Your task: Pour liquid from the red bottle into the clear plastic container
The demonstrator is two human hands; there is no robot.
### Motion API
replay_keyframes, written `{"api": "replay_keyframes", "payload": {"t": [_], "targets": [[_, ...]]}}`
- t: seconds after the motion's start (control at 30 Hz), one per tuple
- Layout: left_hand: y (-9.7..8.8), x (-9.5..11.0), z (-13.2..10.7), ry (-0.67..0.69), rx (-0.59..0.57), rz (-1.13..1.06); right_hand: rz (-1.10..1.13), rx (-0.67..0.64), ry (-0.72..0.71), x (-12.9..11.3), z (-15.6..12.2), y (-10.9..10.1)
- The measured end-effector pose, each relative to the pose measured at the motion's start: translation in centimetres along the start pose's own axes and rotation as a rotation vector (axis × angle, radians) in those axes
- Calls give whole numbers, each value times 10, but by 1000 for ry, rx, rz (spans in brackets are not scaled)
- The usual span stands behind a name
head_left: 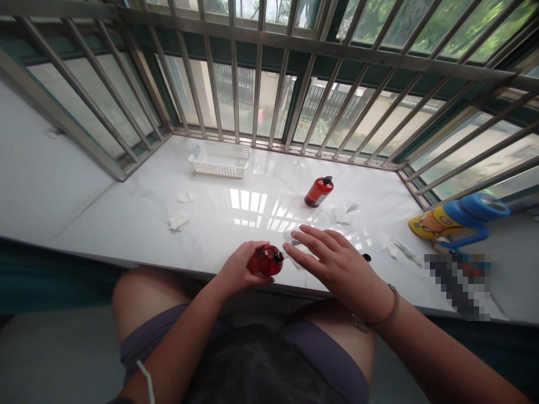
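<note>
While your left grip (239, 266) wrapped the red bottle (269, 266) at the counter's (138, 210) six o'clock edge, your right grip (337, 261) spread open at the bottle's three o'clock. Steadying seemed the step; the next move likely called for firm holding.

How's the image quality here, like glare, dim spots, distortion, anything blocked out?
All in the head view: bright window reflections glare off the glossy white counter; the window bars lean outward, probably from a wide, downward-tilted lens; the area below the counter is dim; a pixelated patch hides something at right; the left hand's red bottle remains recognisable.
</note>
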State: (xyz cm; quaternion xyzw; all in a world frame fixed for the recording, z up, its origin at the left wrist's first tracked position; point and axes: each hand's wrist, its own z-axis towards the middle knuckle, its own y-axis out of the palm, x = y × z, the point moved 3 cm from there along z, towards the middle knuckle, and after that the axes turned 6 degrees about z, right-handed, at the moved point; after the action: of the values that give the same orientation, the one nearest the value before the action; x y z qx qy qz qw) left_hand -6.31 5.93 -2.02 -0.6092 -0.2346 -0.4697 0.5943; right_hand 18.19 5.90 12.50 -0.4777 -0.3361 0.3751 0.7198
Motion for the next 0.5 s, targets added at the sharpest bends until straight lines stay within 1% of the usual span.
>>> {"api": "replay_keyframes", "payload": {"t": [0.23,0.5], "targets": [[-1,2,0,-6,5,4,-12,-7,-26,1,3,-1],[0,0,0,5,6,26,-36,-17,-51,1,8,-11]]}}
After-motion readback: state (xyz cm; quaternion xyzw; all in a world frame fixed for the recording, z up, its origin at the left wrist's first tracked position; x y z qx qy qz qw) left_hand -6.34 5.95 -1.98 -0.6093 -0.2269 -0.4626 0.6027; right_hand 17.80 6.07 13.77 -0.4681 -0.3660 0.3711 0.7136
